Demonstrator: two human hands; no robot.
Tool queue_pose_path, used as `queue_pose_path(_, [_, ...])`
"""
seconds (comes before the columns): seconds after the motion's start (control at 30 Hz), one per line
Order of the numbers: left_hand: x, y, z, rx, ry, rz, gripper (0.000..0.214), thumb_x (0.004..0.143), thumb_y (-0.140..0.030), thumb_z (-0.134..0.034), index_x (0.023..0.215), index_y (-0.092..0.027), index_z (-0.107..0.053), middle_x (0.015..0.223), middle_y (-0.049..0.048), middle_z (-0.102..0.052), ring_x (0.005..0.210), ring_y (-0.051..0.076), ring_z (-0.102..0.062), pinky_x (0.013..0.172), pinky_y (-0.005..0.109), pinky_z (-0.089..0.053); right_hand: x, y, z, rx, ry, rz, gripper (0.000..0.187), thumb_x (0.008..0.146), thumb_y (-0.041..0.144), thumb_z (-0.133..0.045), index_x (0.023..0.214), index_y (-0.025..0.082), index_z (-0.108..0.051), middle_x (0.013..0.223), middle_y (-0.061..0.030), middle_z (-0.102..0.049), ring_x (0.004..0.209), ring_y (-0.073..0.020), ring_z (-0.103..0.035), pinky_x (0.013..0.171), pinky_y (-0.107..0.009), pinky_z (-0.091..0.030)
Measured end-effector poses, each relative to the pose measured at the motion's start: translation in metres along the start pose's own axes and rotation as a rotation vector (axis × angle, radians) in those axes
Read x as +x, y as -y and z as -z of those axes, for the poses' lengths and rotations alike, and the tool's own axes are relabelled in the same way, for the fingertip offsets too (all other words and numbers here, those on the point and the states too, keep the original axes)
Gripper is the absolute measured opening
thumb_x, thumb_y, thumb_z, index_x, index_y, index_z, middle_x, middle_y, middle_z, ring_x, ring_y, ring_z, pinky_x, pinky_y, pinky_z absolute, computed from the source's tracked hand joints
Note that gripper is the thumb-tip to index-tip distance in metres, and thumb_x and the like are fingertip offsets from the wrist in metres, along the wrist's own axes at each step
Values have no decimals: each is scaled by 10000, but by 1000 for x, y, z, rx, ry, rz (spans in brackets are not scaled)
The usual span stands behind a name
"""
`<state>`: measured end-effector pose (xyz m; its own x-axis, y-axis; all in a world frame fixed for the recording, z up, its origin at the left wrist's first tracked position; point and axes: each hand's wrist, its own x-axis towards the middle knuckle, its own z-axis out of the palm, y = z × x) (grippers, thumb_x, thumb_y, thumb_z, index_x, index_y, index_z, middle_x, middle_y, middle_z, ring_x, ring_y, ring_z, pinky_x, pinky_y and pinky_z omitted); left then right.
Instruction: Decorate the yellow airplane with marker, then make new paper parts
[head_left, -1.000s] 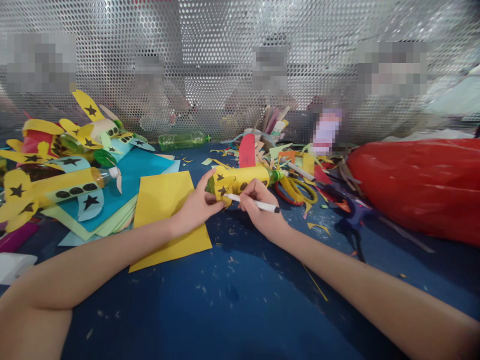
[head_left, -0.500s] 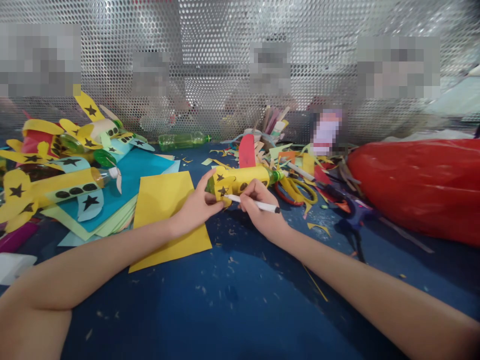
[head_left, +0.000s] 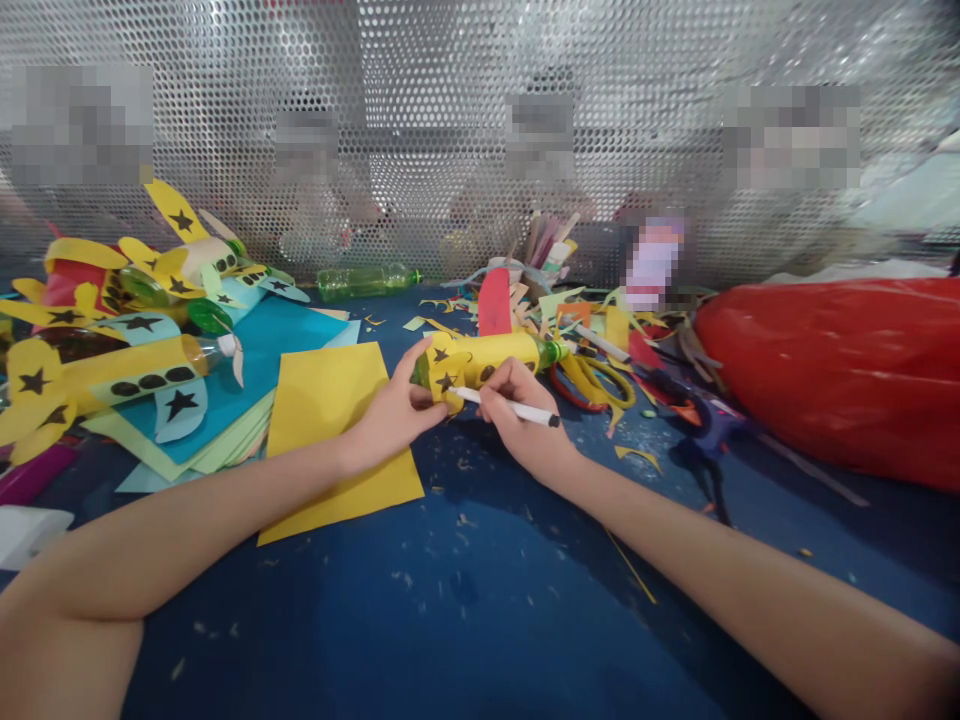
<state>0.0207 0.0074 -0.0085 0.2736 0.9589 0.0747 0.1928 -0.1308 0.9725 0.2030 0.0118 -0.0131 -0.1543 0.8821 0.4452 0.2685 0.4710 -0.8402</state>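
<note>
A green plastic bottle (head_left: pixel 517 350) wrapped in yellow paper lies on its side, its neck pointing right. A red paper fin (head_left: pixel 494 302) rises behind it. Yellow paper pieces with black stars (head_left: pixel 444 366) sit at its base end. My left hand (head_left: pixel 401 402) is closed around that end, thumb in front. A white marker (head_left: pixel 517 408) is pinched in my right hand (head_left: pixel 529 425), its tip touching the lower star. Dark round spots on the wrap are partly hidden by my right fingers. Yellow paper (head_left: pixel 337 400) lies under my left forearm.
Bottle airplanes (head_left: pixel 131 385) and stacked coloured paper (head_left: pixel 255 350) crowd the left. Scissors (head_left: pixel 600 385), paper scraps (head_left: pixel 637 458) and a glue gun (head_left: pixel 709 425) lie to the right, beside a big red bag (head_left: pixel 832 370). An uncovered green bottle (head_left: pixel 367 281) lies behind, before a perforated metal wall (head_left: pixel 435 130).
The lower star looks slightly darker around the marker tip. Both hands and the bottle stay in nearly the same place.
</note>
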Motion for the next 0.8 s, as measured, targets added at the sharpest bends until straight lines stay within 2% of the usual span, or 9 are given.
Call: queue_pose_path(0.8, [-1,-3,-1,-3,-13,27,910,813,-165,-658,1538,-256,-115,746,2,-683,720,182,-640,705,317,-451,0,-1,-1,5,-24,9,159,804,183,-503,690,236,-405,577,55,-450,514,-116,-452,505,-277,-339])
